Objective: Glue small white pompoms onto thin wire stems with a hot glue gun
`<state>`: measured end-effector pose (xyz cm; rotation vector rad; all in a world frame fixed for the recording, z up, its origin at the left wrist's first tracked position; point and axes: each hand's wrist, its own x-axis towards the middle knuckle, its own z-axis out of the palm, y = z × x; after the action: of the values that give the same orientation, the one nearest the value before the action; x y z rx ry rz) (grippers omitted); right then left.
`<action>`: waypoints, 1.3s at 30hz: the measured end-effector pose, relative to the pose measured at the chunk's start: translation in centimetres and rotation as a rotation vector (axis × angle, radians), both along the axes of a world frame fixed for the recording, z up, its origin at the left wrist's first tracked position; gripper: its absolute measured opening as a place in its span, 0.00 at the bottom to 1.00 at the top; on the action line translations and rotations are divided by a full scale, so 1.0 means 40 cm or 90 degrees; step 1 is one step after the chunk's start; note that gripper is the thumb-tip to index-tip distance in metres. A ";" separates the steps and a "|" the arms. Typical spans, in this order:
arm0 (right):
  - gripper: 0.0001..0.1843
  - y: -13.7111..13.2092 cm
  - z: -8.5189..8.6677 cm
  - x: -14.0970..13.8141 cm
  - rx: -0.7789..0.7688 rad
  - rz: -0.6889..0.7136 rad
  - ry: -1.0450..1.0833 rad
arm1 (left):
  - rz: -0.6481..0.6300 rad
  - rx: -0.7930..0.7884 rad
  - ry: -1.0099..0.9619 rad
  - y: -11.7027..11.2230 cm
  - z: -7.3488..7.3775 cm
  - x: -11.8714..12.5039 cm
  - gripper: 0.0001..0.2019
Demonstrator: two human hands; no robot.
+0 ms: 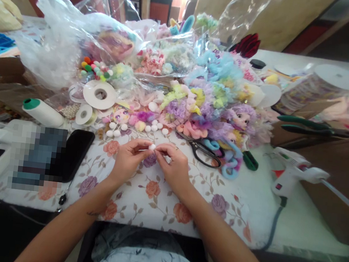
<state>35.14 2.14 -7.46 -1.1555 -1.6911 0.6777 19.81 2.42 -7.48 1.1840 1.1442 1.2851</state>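
Both of my hands meet above the flowered cloth, fingertips together. Between the thumb and forefinger of my left hand (128, 159) is a small white ball (152, 147). My right hand (175, 167) is closed in a pinch against the ball's right side; whatever its fingertips hold is too small to make out. Just beyond my hands lie several loose white balls (116, 133) like it. Black-handled scissors (205, 153) rest to the right of my right hand, beside a fluffy blue and purple piece (231, 165).
A hot glue gun (289, 171) stands at the right, its cable running off the front edge. Black phone (72, 155), white thread cone (42, 111) and ribbon spools (99, 94) lie left. Colourful ruffled trims (180, 106) and plastic bags (60, 29) heap at the back.
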 end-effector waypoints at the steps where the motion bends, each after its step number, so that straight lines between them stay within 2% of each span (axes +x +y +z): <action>1: 0.05 0.000 0.000 0.000 0.003 0.001 -0.003 | 0.002 0.010 0.007 0.000 -0.001 -0.001 0.10; 15: 0.05 -0.002 -0.007 0.001 0.003 -0.011 -0.029 | 0.015 -0.016 -0.008 0.002 -0.004 0.003 0.12; 22: 0.03 -0.007 0.000 -0.001 -0.020 -0.050 0.031 | -0.014 -0.046 -0.080 0.003 -0.005 0.000 0.12; 26: 0.05 -0.008 0.004 -0.001 -0.023 -0.044 0.036 | -0.022 -0.052 -0.096 0.004 -0.009 -0.003 0.12; 39: 0.04 -0.007 0.002 0.000 -0.031 -0.041 0.018 | -0.013 -0.022 -0.037 0.001 -0.003 -0.001 0.13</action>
<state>35.14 1.87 -7.36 -1.2244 -1.6142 0.6949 19.77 2.46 -7.60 1.1225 1.1048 1.2714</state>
